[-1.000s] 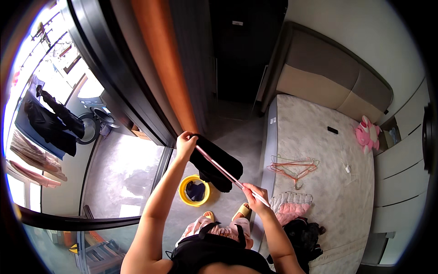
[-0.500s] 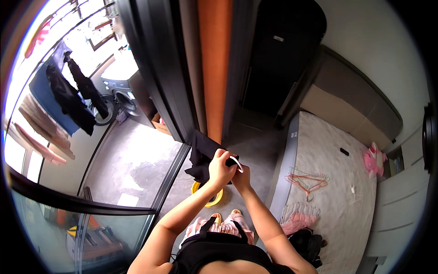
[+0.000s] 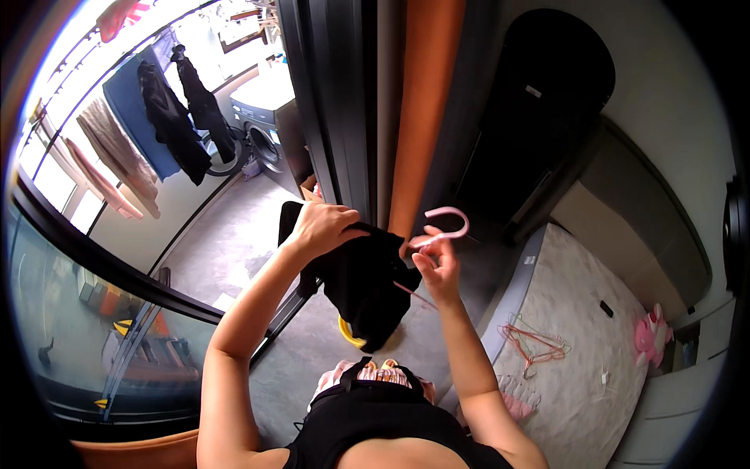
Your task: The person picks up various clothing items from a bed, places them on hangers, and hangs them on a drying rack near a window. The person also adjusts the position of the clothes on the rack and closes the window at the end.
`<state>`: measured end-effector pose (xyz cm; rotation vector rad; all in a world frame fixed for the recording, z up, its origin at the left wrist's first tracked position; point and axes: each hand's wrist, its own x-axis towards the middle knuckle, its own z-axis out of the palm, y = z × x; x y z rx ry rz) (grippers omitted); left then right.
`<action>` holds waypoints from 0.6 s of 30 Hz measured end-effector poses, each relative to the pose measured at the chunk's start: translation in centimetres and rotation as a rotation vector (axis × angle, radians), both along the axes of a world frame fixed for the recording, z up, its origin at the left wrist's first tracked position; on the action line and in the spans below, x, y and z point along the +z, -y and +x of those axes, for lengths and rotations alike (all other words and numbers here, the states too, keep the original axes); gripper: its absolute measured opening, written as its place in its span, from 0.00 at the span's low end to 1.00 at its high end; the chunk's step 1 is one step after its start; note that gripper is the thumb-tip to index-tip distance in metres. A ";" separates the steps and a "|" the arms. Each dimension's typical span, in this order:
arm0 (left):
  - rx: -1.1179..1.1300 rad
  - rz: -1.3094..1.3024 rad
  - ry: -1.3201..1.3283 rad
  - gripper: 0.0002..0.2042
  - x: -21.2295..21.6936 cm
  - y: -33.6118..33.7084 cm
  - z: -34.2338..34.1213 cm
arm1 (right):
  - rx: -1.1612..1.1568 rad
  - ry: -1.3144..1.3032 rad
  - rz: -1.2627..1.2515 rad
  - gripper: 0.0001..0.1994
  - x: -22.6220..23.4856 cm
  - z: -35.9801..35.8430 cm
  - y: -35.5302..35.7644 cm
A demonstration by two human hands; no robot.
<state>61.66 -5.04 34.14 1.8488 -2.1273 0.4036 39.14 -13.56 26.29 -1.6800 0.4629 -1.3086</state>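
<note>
A black garment [image 3: 359,281] hangs in front of me, held along its upper edge by my left hand [image 3: 324,228], whose fingers are closed on the cloth. To its right, my right hand [image 3: 439,266] pinches a pink clothes hanger [image 3: 466,223] just below the hook. One slim arm of the hanger slants out from the garment below my right hand; the rest is hidden by the black cloth. Behind the garment's lower end, part of a yellow basin [image 3: 349,334] shows on the floor.
On the right a bare mattress [image 3: 570,391] bears several wire hangers [image 3: 535,344], a dark remote-like object [image 3: 606,309] and a pink plush toy [image 3: 650,338]. A dark door frame [image 3: 328,94] stands ahead. Beyond it are a washing machine [image 3: 266,129] and hanging clothes [image 3: 168,121].
My hands have moved apart and up, and the black garment now hangs spread between them. The hanger's hook has come into full sight. The whole view has shifted, with the room appearing farther right.
</note>
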 end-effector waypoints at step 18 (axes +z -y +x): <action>0.769 -0.448 -0.252 0.13 -2.9 -10.4 1.9 | 0.398 -0.427 -0.288 0.22 -7.7 8.1 -4.7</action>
